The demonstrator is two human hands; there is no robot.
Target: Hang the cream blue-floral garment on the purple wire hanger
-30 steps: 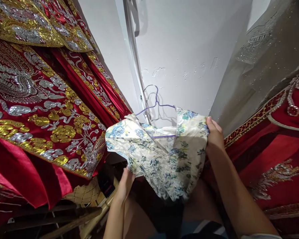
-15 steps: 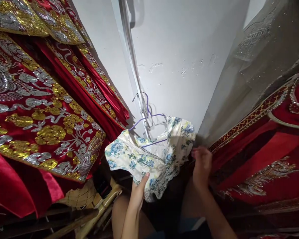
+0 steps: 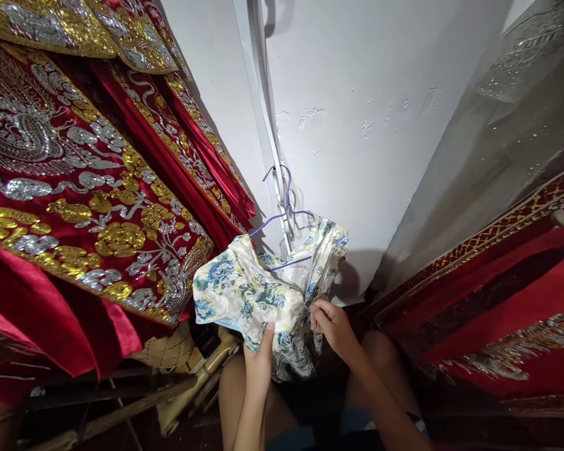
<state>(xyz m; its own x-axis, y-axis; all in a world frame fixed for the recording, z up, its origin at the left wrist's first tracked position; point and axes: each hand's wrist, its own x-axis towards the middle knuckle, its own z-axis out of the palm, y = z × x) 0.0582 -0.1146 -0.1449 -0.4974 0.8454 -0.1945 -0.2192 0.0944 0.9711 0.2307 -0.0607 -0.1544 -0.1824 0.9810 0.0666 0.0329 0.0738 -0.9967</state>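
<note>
Head view, fingers (image 3: pixel 267 338) closed, pinching floral blouse (image 3: pixel 263 300)

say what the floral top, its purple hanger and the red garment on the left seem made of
Floral top: soft cloth, fairly matte, judging by its loose folds; fibre unclear.
Purple hanger: probably coated metal wire, being thin and bent into a hook, though plastic is possible.
Red garment: satin-like fabric, since its folds shine, with glinting gold and silver decoration, perhaps sequins.
</note>
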